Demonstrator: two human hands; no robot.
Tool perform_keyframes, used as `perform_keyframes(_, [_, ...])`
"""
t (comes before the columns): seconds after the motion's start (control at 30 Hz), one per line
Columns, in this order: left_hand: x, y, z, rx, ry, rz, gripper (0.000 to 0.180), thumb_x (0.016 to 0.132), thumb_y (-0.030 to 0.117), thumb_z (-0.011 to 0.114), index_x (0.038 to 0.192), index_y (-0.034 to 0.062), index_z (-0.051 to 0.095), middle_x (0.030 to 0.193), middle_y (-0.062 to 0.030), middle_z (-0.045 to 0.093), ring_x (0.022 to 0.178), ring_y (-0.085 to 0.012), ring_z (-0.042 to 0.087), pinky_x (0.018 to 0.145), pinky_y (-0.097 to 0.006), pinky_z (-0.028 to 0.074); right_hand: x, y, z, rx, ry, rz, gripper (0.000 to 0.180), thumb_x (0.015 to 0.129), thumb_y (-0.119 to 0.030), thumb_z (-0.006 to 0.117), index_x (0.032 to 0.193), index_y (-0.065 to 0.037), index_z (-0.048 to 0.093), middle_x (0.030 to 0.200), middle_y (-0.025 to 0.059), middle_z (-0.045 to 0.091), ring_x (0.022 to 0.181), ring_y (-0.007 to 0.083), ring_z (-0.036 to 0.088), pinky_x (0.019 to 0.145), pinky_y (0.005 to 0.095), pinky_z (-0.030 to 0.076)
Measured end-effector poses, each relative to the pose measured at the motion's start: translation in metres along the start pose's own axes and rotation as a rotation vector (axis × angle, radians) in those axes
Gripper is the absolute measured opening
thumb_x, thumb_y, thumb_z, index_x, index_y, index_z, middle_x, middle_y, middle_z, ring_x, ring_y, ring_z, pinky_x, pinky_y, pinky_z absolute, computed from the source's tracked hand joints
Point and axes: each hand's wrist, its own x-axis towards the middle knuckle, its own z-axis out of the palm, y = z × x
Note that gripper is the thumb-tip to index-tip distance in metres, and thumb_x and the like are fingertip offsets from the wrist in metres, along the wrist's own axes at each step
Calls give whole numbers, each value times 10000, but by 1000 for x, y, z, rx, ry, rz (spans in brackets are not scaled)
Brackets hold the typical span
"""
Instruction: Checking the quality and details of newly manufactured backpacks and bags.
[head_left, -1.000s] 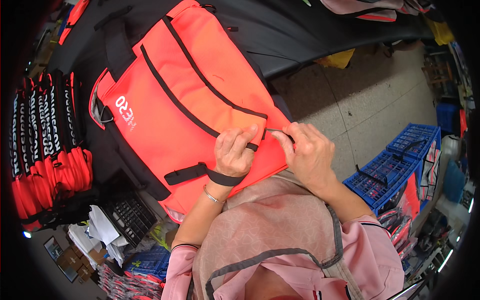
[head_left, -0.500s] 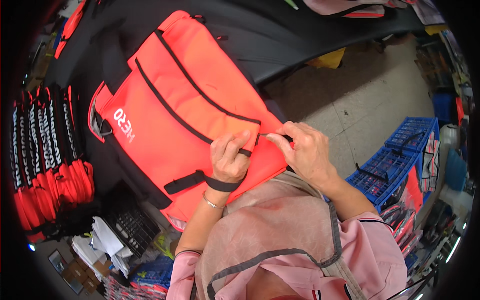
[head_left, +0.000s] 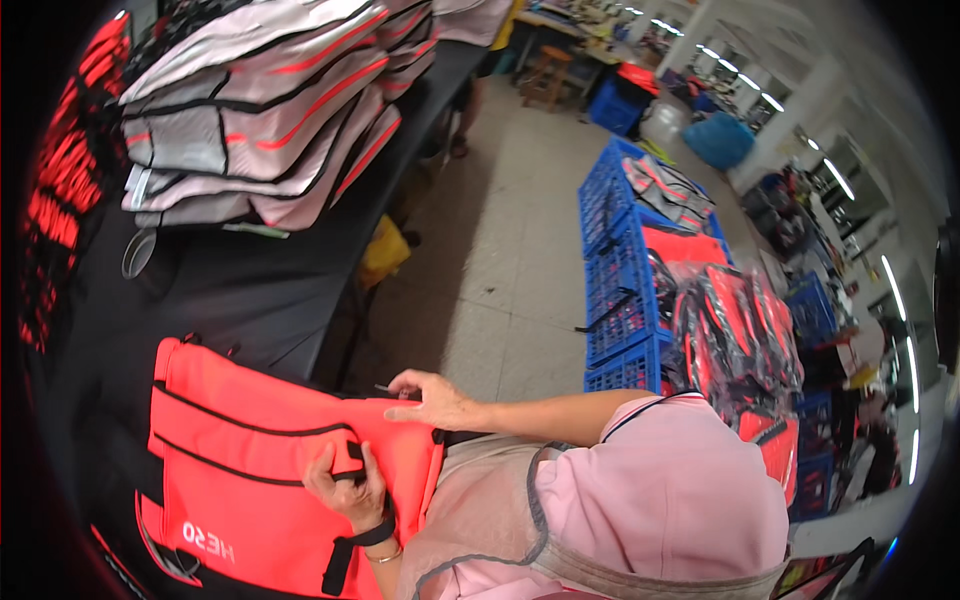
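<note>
An orange life vest point(head_left: 240, 470) with black trim and straps lies flat on the black table point(head_left: 230, 290) in front of me. My left hand point(head_left: 350, 490) pinches a black strap near the vest's middle. My right hand point(head_left: 435, 402) rests flat at the vest's upper right corner, fingers spread on the edge, a thin black strap end poking out beside it.
A stack of grey vests with red and black trim point(head_left: 260, 110) sits at the table's far end. More orange vests hang at the left point(head_left: 60, 200). Blue crates point(head_left: 630, 300) holding bagged orange vests point(head_left: 730, 340) stand on the tiled floor to the right.
The view has swung to the right, so the vest now lies at the lower left. My hands have moved apart; the left stays on the strap, the right has shifted to the vest's corner.
</note>
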Motion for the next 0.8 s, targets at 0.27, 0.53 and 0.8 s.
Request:
perform_keyframes(0.27, [-6,-23,16,-77,50,75,195,721,96,803,752,7,633,1066,-141,626,969,-351,561,850,-459,442,-26,-3,3,-7,95,64,503,781,-374,758,1083,15,655,914,163,705,713,226,688,703,350,547])
perform_keyframes(0.53, [-9,-38,16,-8,48,135,235,750,113,796,682,-28,621,1114,-173,619,1005,-367,561,868,-474,449,-22,16,14,154,161,-11,393,812,-307,721,1055,-15,623,983,153,681,930,248,663,804,361,521])
perform_keyframes(0.8, [18,-13,68,-128,-170,203,226,766,134,793,725,-30,644,1177,-179,590,1030,-369,560,889,-479,447,-20,13,11,385,-38,-77,362,805,-252,682,1012,31,593,939,197,667,921,300,663,769,394,515])
